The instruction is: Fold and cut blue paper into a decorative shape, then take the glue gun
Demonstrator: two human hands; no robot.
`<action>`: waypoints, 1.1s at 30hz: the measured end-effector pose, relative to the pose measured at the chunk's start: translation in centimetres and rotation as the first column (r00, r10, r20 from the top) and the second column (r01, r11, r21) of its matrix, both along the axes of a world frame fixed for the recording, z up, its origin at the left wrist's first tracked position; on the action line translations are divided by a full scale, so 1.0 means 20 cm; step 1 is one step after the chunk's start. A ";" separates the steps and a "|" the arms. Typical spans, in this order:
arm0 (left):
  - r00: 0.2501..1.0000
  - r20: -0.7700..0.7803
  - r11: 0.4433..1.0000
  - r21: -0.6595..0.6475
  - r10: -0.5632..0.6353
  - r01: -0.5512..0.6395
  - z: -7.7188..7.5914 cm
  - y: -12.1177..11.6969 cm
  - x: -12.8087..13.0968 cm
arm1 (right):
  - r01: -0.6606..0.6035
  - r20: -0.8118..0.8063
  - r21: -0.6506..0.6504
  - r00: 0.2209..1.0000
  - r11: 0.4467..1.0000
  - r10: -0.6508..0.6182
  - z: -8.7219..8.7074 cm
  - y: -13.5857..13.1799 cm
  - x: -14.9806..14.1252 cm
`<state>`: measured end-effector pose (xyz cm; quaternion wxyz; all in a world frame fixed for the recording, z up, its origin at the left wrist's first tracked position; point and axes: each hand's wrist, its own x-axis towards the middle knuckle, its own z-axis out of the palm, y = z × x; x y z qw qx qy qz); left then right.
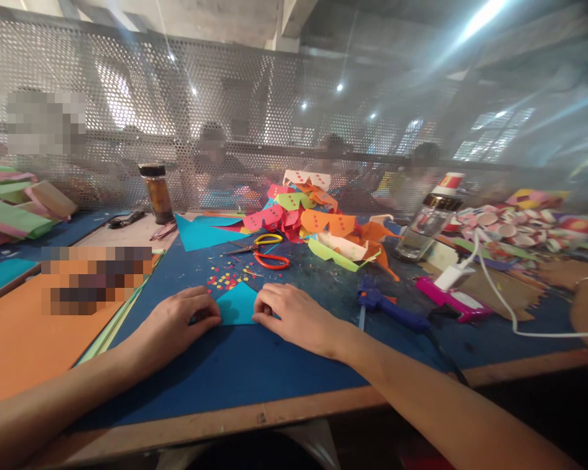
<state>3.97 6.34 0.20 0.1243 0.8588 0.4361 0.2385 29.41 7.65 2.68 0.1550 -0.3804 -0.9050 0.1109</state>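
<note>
A folded piece of turquoise paper (pixel 239 305), triangular in outline, lies on the blue tabletop in front of me. My left hand (pixel 189 314) pinches its left corner, fingers curled and thumb along the near edge. At the opposite corner, my right hand (pixel 287 314) grips the paper the same way. Small red and yellow paper bits (pixel 225 279) are scattered just beyond the paper. Behind them rest scissors (pixel 269 251) with one yellow and one red handle loop, blades pointing left.
Cut, folded coloured papers (pixel 294 215) are heaped at the back. A blue glue gun (pixel 392 307), a pink device (pixel 453 300) with a white cable and a glass bottle (pixel 424 225) stand or lie rightward. Orange sheets (pixel 24 339) are stacked left, near a dark-lidded jar (pixel 157 194).
</note>
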 end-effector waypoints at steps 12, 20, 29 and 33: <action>0.978 -0.134 0.939 0.284 -0.162 0.194 0.00 -0.05 0.04 | -0.048 0.044 0.189 0.998 0.981 0.040 -0.04 -0.04 -0.05; 0.978 -0.193 0.969 0.216 -0.078 0.120 0.01 -0.03 0.12 | 0.013 -0.053 0.062 0.999 0.998 -0.010 -0.05 -0.04 -0.12; 0.993 -0.116 0.995 0.089 -0.025 0.035 0.00 -0.01 0.11 | 0.061 -0.112 0.016 0.992 0.998 -0.059 -0.06 -0.05 -0.13; 0.993 -0.117 0.997 0.061 -0.028 0.036 0.00 0.00 0.11 | 0.081 -0.140 0.016 0.987 0.997 -0.078 -0.07 -0.05 -0.11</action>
